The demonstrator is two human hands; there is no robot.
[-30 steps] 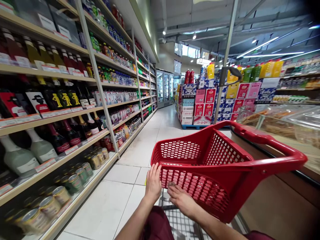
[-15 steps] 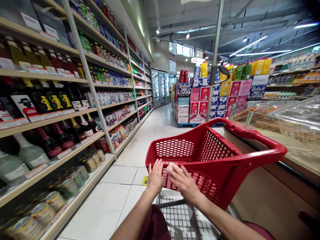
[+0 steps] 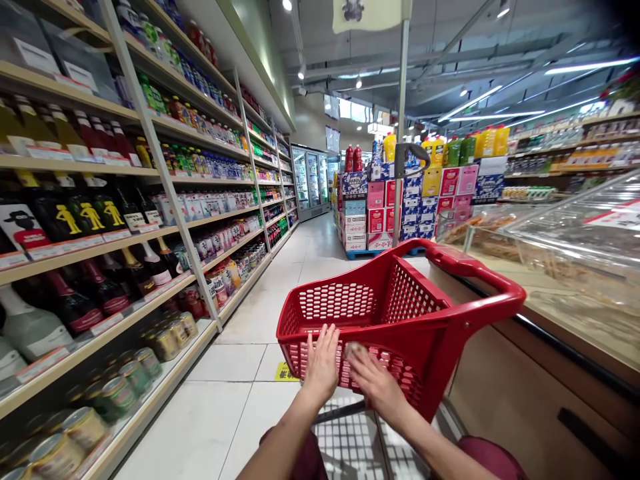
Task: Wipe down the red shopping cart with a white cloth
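A red plastic shopping basket (image 3: 350,303) on a wheeled frame stands in the aisle in front of me, tilted, with its red handle (image 3: 480,273) up at the right. My left hand (image 3: 323,363) lies flat against the basket's near wall, fingers stretched out. My right hand (image 3: 375,380) rests next to it on the same wall, fingers spread. Neither hand holds anything. The basket looks empty.
Shelves of bottles and cans (image 3: 100,220) run along the left. A glass-topped food counter (image 3: 565,267) lines the right. Stacked drink cartons (image 3: 380,213) and a metal pole (image 3: 400,133) stand ahead, with fridges (image 3: 310,180) at the aisle's end. White tiled floor (image 3: 225,393) runs between.
The basket and my hands have moved forward along the aisle. My right hand rose from the basket's lower edge to its near wall, beside the left.
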